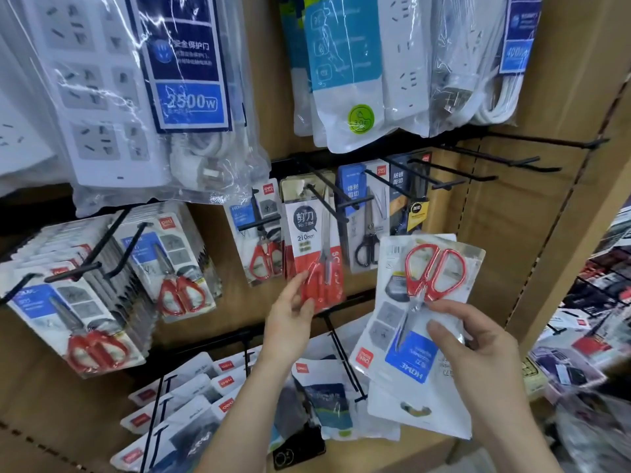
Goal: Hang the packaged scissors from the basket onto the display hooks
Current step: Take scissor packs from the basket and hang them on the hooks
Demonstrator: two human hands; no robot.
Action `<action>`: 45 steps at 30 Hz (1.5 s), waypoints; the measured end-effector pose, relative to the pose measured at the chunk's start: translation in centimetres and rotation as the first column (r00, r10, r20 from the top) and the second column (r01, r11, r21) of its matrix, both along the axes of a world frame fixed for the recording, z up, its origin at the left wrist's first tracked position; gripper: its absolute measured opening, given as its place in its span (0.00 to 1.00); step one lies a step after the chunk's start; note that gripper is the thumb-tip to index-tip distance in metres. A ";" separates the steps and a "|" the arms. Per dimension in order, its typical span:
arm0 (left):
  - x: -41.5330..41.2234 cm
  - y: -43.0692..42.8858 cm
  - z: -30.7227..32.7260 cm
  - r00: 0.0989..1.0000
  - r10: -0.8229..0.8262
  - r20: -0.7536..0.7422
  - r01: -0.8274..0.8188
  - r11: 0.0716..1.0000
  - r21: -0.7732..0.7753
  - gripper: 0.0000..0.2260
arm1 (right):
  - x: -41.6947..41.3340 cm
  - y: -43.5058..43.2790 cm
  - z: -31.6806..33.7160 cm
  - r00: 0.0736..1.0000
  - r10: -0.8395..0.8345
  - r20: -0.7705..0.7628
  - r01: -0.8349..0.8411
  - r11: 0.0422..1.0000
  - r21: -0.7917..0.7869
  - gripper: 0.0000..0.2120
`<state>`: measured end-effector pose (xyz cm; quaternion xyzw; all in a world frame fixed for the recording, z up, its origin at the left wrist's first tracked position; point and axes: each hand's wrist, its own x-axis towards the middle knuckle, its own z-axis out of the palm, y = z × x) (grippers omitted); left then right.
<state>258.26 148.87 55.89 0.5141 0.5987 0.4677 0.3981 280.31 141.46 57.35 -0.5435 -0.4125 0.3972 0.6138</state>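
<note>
Fingers (440, 331) of your right hand (485, 343) clamp the scissors pack (430, 274) at four o'clock, upside down, needing a flip; your left hand (290, 312) pinches the hung red pack (314, 240), probably steadying it.

Bare black hooks (527, 161) jut out at the upper right with open cardboard backing (495, 233) below them, while hanging power-strip bags (375, 80) crowd just above and carded scissors (314, 240) fill the hooks leftward

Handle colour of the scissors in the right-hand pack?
Red handles, seen clearly in the head view; right hand holds that pack.
</note>
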 end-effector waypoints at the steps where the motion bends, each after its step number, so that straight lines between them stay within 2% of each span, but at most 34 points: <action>1: -0.1 -0.3 -0.1 0.996 -0.014 -0.084 0.015 1.000 0.005 0.25 | 0.1 0.2 0.0 0.999 0.014 -0.031 -0.014 1.000 -0.014 0.11; 3: -0.3 -1.8 0.4 0.980 -0.012 -0.197 0.019 0.999 0.032 0.27 | 0.0 0.4 0.1 0.996 0.064 -0.068 -0.067 0.997 -0.040 0.11; 4: -0.4 -2.9 0.8 0.983 -0.023 -0.185 0.036 0.997 0.064 0.27 | -0.2 0.5 0.2 0.993 0.094 -0.066 -0.097 0.994 -0.045 0.11; 7: -0.5 -6.7 1.6 0.978 -0.201 0.053 0.193 0.972 0.135 0.24 | -1.1 0.6 0.4 0.987 0.158 -0.008 -0.158 0.987 -0.032 0.11; 9: -0.6 -8.6 1.9 0.948 -0.298 0.114 0.275 0.945 0.178 0.21 | -1.7 0.6 0.6 0.979 0.202 0.015 -0.202 0.979 -0.030 0.10; 14: -2.0 -9.4 1.5 0.952 -0.257 -0.166 0.293 0.922 0.253 0.23 | -3.2 0.3 1.6 0.947 0.317 -0.058 -0.320 0.947 -0.037 0.07; 17: -2.9 -9.8 1.6 0.850 -0.178 -0.496 0.358 0.886 0.295 0.22 | -4.0 0.3 1.8 0.932 0.356 -0.076 -0.358 0.934 -0.015 0.08; 19: -3.6 -9.9 1.4 0.804 -0.109 -0.585 0.381 0.850 0.365 0.24 | -4.4 0.3 1.5 0.926 0.371 -0.067 -0.372 0.928 0.002 0.08; 21: -4.2 -10.1 1.5 0.781 -0.028 -0.624 0.400 0.789 0.466 0.18 | -4.8 0.3 1.1 0.935 0.352 -0.048 -0.352 0.936 0.018 0.10; 24: -5.5 -10.8 1.9 0.840 0.020 -0.542 0.341 0.758 0.556 0.12 | -4.8 0.6 1.0 0.957 0.268 -0.109 -0.265 0.964 0.040 0.12; 26: -6.4 -11.6 2.5 0.915 0.032 -0.402 0.217 0.802 0.556 0.16 | -4.6 0.6 1.1 0.973 0.213 -0.083 -0.210 0.976 0.049 0.14; 28: -6.9 -12.3 3.7 0.960 0.087 -0.266 0.095 0.794 0.601 0.14 | -4.5 0.5 1.1 0.984 0.175 -0.035 -0.174 0.985 0.015 0.16; 30: -6.8 -12.6 5.2 0.962 0.184 -0.201 -0.020 0.784 0.621 0.05 | -4.6 0.2 1.2 0.972 0.204 -0.113 -0.211 0.976 -0.056 0.16; 32: -6.6 -12.6 5.8 0.955 0.257 -0.151 -0.136 0.826 0.546 0.07 | -4.7 -0.2 1.7 0.939 0.296 -0.175 -0.314 0.946 -0.085 0.18; 34: -6.5 -12.6 5.5 0.961 0.250 -0.120 -0.167 0.867 0.469 0.04 | -4.8 -0.8 2.2 0.903 0.419 -0.094 -0.427 0.900 -0.084 0.20; 36: -6.7 -12.5 4.8 0.968 0.232 -0.091 -0.175 0.893 0.415 0.04 | -5.1 -1.1 2.1 0.887 0.445 0.124 -0.436 0.895 -0.091 0.19; 38: -6.8 -12.4 4.2 0.975 0.212 -0.061 -0.174 0.909 0.378 0.05 | -5.3 -1.2 1.5 0.854 0.277 0.440 -0.298 0.954 -0.022 0.15; 39: -6.9 -12.4 3.9 0.980 0.195 -0.044 -0.168 0.921 0.351 0.05 | -5.3 -1.1 1.2 0.802 0.147 0.579 -0.217 0.975 0.053 0.14; 41: -6.8 -12.5 3.7 0.984 0.180 0.002 -0.172 0.937 0.305 0.07 | -5.1 -1.0 0.7 0.646 -0.060 0.761 -0.129 0.974 0.186 0.13; 43: -6.9 -12.5 3.7 0.978 0.205 0.034 -0.206 0.935 0.290 0.07 | -4.8 -1.0 0.4 0.512 -0.180 0.840 -0.095 0.960 0.264 0.10; 44: -7.1 -12.5 3.7 0.974 0.222 0.049 -0.227 0.929 0.293 0.07 | -4.6 -1.1 0.4 0.511 -0.203 0.835 -0.072 0.958 0.277 0.08; 45: -7.2 -12.5 3.7 0.967 0.243 0.071 -0.253 0.921 0.296 0.06 | -4.6 -1.1 0.6 0.553 -0.194 0.810 -0.043 0.965 0.260 0.07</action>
